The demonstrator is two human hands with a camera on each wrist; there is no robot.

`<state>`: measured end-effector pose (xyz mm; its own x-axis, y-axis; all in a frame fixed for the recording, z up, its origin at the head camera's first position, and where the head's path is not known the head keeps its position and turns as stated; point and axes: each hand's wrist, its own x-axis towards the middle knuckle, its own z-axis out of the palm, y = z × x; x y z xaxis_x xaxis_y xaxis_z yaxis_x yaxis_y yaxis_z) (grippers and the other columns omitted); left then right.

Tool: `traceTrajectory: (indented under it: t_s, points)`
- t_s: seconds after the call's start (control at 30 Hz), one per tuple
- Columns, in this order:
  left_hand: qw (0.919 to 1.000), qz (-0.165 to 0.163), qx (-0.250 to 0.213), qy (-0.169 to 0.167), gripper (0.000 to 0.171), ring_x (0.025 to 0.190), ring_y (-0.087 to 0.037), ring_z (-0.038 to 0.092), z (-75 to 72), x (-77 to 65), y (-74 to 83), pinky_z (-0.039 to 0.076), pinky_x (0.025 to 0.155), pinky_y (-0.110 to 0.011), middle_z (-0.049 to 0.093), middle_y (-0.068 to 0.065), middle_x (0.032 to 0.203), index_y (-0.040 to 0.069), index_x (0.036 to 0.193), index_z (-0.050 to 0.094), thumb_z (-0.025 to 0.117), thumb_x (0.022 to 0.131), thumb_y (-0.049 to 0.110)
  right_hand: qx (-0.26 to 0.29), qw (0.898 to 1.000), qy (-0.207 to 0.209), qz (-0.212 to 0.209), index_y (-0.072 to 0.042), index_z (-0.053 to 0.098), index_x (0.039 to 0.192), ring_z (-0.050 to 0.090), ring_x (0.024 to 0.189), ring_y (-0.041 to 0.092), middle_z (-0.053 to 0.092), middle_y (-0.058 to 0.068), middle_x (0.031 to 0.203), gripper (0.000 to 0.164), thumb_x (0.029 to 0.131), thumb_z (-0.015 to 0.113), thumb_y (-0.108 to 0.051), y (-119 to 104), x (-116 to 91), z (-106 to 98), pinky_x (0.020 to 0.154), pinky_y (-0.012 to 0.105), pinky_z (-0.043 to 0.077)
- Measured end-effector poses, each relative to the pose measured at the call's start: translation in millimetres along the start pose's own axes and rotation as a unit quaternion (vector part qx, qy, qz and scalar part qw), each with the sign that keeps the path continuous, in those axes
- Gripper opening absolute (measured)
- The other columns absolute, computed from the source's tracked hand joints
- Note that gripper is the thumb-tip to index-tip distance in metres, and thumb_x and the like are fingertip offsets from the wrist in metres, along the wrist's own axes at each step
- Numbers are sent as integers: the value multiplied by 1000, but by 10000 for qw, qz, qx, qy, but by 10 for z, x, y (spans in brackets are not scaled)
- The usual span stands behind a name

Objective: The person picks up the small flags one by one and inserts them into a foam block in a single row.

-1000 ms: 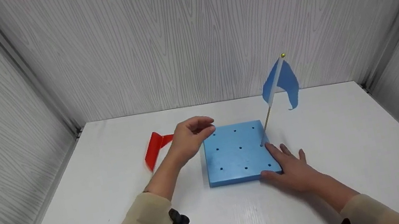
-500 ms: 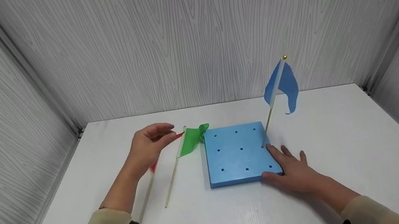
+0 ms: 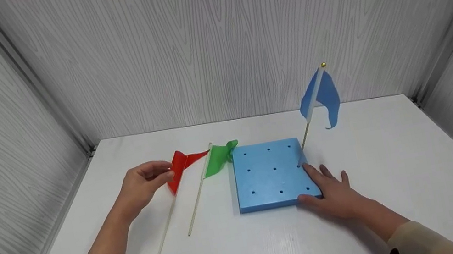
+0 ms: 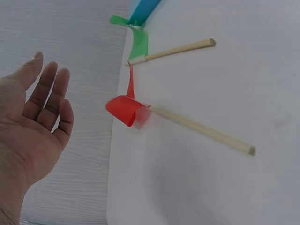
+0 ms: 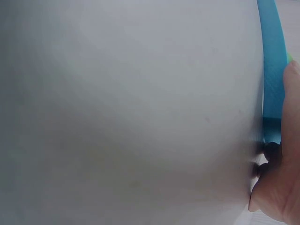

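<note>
In the head view my left hand is at the red flag, which lies on its wooden stick on the table. The left wrist view shows that hand with loosely bent fingers and nothing between them, apart from the red flag. Just right of it lies a green flag, also on a stick. My right hand rests spread against the front right corner of a light blue board with several holes. A blue flag stands tilted in a hole at the board's right edge.
A white table carries everything, with grey wood-grain panels at the back and both sides. The sticks of the two lying flags point toward the table's front. A gold knob tops the blue flag's pole.
My left hand has moved left and toward me, from beside the board to the red flag, uncovering the green flag and both sticks. The right hand has stayed at the board.
</note>
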<state>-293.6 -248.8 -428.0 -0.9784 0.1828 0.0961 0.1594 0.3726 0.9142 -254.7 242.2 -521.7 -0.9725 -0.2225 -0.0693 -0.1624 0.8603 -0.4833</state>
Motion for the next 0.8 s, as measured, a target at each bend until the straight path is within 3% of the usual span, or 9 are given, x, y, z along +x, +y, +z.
traceTrajectory:
  t_s: [0.27,0.47,0.67,0.8]
  points:
    - [9996,-256,111,-33,35,109,-25,69,-68,-60,-218,57,99,-35,75,-12,121,8,131,73,78,100,23,-33,10000,-33,24,-19,16,172,9,160,46,27,19,172,106,94,54,-80,-32,-17,-26,118,76,-11]
    - [9986,-460,230,-102,38,109,-34,70,-62,-108,-398,56,97,-48,75,-9,116,5,133,72,78,99,21,27,10000,65,-43,-17,19,171,11,160,47,29,19,171,103,96,56,-76,-63,-42,-55,117,78,-9]
    - [9960,-829,321,-51,40,101,-33,70,-84,-181,-556,57,81,-35,76,-13,111,6,134,72,80,98,22,34,10000,24,-15,-18,18,172,10,160,46,27,19,172,104,95,55,-78,-53,-22,-35,117,77,-11]
    - [9940,-984,456,-105,40,93,-27,68,-86,-221,-637,55,78,-32,76,-13,103,8,133,72,81,97,23,40,10000,4,14,-18,18,172,9,161,45,26,18,172,104,95,55,-78,-56,-22,-28,117,76,-12]
